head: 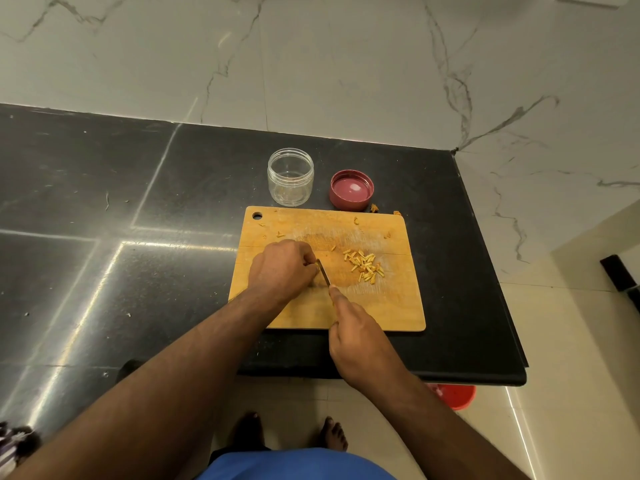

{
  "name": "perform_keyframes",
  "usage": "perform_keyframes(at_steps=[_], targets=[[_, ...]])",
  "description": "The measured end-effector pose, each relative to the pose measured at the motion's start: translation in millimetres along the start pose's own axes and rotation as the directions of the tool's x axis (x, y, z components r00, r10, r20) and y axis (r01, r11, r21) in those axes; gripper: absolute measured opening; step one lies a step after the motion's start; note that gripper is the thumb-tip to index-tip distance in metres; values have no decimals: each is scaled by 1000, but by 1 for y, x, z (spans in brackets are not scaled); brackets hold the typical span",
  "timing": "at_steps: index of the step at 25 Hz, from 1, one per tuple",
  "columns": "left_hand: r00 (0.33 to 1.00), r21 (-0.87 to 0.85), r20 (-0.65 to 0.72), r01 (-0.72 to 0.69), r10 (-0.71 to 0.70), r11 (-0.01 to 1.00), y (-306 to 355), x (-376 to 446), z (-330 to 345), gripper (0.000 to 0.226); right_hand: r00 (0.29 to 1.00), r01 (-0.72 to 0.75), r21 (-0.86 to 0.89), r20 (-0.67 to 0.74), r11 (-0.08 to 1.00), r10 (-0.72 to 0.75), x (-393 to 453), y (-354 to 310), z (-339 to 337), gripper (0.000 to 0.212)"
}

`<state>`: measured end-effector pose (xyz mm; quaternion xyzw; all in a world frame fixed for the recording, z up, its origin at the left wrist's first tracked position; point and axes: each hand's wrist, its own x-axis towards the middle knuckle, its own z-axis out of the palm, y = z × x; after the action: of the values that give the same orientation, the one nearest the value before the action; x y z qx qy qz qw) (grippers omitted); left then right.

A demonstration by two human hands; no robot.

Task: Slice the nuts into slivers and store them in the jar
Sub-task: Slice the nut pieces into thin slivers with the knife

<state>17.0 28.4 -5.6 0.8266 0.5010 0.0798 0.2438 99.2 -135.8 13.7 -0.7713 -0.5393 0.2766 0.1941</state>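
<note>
A wooden cutting board (388,306) lies on the black counter. A pile of yellow nut slivers (365,266) sits right of its middle. My left hand (282,268) rests on the board with fingers curled down; whatever it holds is hidden under the fingers. My right hand (356,336) grips the handle of a knife (323,271), index finger along the spine, blade right beside my left fingertips. A clear plastic jar (290,177) stands open behind the board, with a few bits at its bottom. Its pink lid (351,189) lies upside down to the right.
Loose nut scraps (374,207) lie on the black counter (121,237) by the board's far right corner. The counter ends just right of the board. A red bucket (453,396) stands on the floor below the counter edge. Marble wall behind.
</note>
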Motion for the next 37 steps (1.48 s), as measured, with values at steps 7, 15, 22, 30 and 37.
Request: perform_keyframes(at_steps=[7,15,22,30,37], targets=[[1000,-22,5,-2,2,1000,-2,0,1,9,999,-20,13,-49,1000,21,-27,9,-5,56],[1000,-34,-9,-12,11,999,-3,-1,2,15,1000,12,77,-26,997,-10,-7,2,-10,57],[1000,-18,-12,-13,13,1000,-3,-1,2,13,1000,15,19,14,1000,-16,3,0,-7,57],[1000,-31,-4,-10,10,999,-5,0,3,13,1000,-1,11,24,1000,1,0,-1,-6,57],[1000,-6,-10,-23,23,1000,-5,0,3,15,998,-35,26,-42,999,36,-26,6,-8,57]])
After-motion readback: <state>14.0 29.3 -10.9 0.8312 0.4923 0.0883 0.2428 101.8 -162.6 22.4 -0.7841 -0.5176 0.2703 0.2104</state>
